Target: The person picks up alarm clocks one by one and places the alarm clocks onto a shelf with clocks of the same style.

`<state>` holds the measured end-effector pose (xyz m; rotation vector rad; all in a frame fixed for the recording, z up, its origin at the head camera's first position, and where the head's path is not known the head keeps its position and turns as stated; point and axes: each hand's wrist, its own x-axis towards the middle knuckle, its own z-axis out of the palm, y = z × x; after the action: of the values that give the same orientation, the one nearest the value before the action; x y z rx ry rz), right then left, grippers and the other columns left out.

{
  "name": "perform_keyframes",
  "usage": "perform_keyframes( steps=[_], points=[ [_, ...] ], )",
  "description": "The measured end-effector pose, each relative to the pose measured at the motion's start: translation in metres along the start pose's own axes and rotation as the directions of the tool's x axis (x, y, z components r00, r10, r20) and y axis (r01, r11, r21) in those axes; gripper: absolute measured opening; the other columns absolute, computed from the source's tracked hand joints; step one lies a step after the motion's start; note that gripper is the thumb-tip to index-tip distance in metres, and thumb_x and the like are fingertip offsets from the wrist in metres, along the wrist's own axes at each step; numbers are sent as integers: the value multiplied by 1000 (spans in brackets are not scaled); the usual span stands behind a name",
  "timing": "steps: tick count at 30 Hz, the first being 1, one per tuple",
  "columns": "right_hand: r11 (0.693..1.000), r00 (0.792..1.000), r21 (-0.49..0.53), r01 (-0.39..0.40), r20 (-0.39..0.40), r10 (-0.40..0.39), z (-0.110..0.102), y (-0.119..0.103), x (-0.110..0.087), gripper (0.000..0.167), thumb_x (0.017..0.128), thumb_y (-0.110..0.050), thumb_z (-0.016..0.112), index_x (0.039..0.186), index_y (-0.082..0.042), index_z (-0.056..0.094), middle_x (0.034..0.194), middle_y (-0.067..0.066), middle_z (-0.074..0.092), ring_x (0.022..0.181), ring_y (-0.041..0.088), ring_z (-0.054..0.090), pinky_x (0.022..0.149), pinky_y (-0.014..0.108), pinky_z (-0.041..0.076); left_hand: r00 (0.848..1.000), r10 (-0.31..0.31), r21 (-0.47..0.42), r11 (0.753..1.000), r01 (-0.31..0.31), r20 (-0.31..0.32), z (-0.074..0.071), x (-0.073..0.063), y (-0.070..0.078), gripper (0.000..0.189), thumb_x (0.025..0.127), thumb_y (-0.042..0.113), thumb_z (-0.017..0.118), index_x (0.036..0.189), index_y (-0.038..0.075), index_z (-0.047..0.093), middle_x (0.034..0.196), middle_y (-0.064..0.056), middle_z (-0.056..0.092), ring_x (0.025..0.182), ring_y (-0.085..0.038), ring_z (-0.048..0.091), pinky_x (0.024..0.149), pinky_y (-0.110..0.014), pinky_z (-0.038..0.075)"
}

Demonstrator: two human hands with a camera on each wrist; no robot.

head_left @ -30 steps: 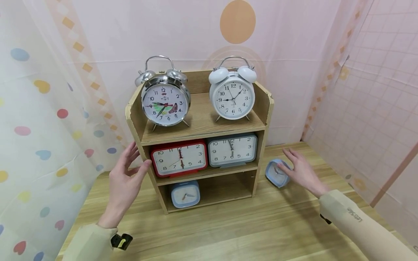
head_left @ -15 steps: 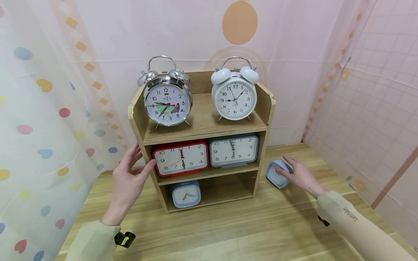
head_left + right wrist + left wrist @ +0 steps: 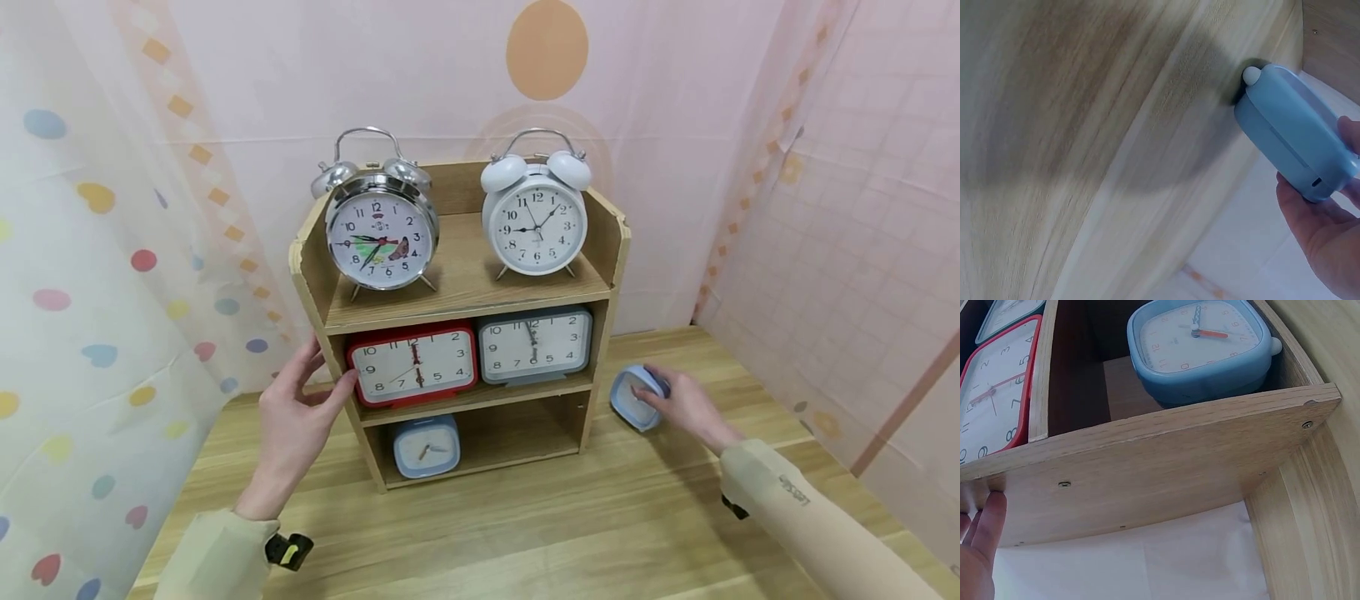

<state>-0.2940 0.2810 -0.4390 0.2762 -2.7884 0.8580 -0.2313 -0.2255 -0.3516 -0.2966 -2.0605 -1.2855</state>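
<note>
A small light-blue alarm clock (image 3: 634,398) stands on the table to the right of the wooden shelf (image 3: 468,310). My right hand (image 3: 686,408) grips that clock, thumb over its face and fingers behind it; the right wrist view shows the blue clock (image 3: 1297,134) from its side. My left hand (image 3: 296,417) touches the shelf's left side, with fairly straight fingers (image 3: 990,528) against the outer panel and the thumb by the front edge. A second blue alarm clock (image 3: 426,447) sits at the left of the bottom compartment.
A red clock (image 3: 414,367) and a grey-blue clock (image 3: 535,346) fill the middle compartment. On top stand a silver twin-bell clock (image 3: 382,237) and a white twin-bell clock (image 3: 536,225). A patterned curtain (image 3: 112,250) hangs at the left and back.
My right hand has closed in on the small blue clock from loosely spread fingers to a grip. My left hand's thumb has shifted slightly inward at the shelf's front edge.
</note>
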Motion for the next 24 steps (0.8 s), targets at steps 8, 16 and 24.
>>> perform_keyframes(
  steps=[8,16,24],
  points=[
    [1000,999,13,20,-45,-19,5,0,0,55,98,-13,72,143,13,55,127,37,69,113,49,70,96,61,57,999,35,-26,999,-36,-26,4,-3,-3,64,92,-6,73,150,19,60,131,36,60,118,21,59,71,-4,55],
    [999,994,0,48,-94,-48,7,-2,-1,53,96,-10,74,140,15,57,126,38,68,114,53,69,97,63,55,1000,10,-17,1000,-11,-22,5,-4,-3,65,94,-2,73,152,23,58,134,36,58,119,22,58,72,-4,54],
    [999,995,-2,46,-89,-46,6,-4,-3,53,97,-11,73,140,15,56,127,39,68,114,53,69,99,64,54,999,28,-15,999,-28,-23,5,-4,-5,64,94,-3,72,152,20,58,133,36,57,118,24,57,72,-3,54]
  ],
)
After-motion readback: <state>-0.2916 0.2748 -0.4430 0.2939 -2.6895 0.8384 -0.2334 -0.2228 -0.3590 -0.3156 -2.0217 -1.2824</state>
